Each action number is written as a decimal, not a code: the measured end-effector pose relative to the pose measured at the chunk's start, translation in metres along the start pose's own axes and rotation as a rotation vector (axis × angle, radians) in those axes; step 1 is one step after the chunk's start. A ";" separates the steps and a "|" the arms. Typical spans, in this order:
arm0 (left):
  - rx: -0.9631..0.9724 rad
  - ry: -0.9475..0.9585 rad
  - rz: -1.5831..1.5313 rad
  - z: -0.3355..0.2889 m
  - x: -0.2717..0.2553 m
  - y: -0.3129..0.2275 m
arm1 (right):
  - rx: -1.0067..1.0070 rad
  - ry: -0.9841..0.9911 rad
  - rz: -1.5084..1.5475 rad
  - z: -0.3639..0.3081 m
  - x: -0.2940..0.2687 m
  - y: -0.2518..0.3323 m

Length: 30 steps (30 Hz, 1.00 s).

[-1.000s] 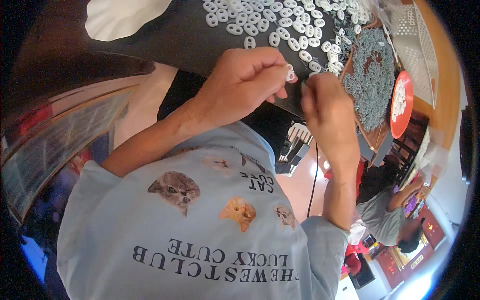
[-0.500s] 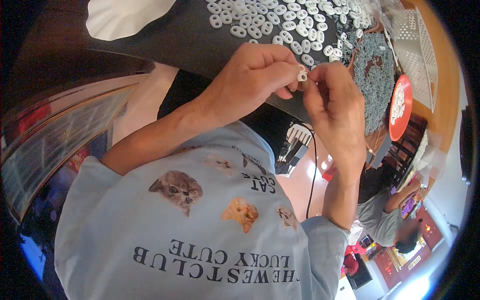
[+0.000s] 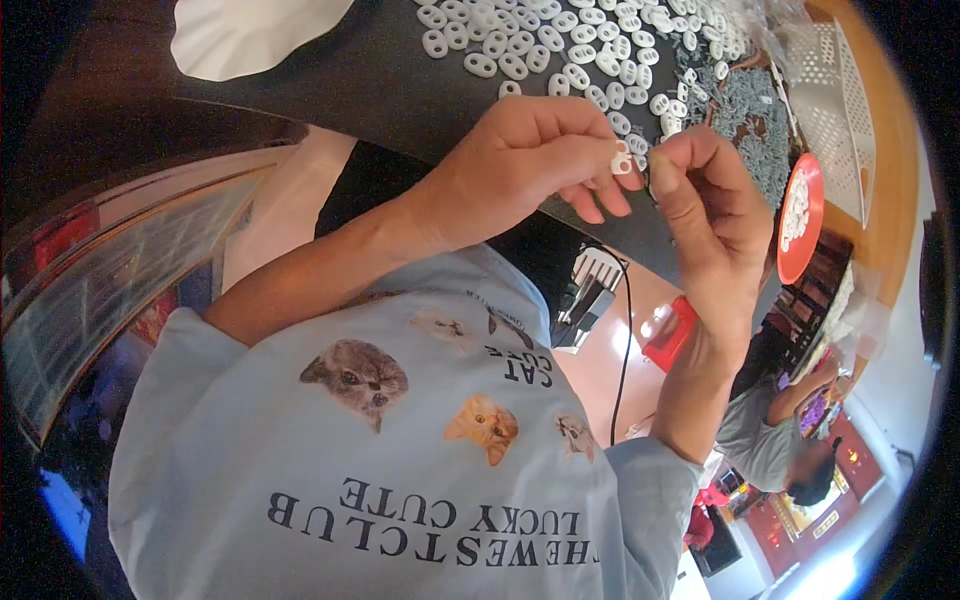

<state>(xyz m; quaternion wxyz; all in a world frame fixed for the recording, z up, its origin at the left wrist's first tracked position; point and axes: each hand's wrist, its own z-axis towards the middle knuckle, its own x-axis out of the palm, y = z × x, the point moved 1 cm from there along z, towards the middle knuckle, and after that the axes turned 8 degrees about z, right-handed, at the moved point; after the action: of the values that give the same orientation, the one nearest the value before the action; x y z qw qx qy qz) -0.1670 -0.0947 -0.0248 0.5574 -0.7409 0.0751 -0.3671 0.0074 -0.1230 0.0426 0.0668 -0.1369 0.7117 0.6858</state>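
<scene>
Counting one left hand point(image 3: 545, 150), one right hand point(image 3: 712, 205), one held white piece point(image 3: 622, 158), dozens of loose white pieces point(image 3: 495, 44) too crowded to number exactly, one red plate point(image 3: 797, 267), one wavy white dish point(image 3: 245, 38), one black cord point(image 3: 629, 330).

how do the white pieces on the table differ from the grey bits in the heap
Shape: the white pieces are rounded ovals with two holes, while the grey bits look thin and spiky.
Layout: the white pieces lie spread out, many easy to pick out singly, whereas the grey bits form a dense tangle.
Both are small and there are many of each.
</scene>
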 end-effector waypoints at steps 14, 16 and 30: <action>0.071 0.096 0.077 -0.003 -0.003 0.009 | 0.085 0.054 0.053 0.002 -0.001 0.005; 0.088 0.078 0.060 -0.004 -0.002 0.009 | 0.091 0.057 0.055 0.002 0.001 0.005; 0.116 0.118 0.111 -0.004 -0.008 0.009 | 0.065 0.099 -0.033 0.004 0.002 0.003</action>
<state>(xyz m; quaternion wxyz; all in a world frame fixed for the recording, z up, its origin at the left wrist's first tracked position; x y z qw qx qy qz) -0.1724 -0.0973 -0.0362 0.6133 -0.6791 0.1275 -0.3826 0.0045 -0.1189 0.0451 0.0472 -0.1798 0.7336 0.6537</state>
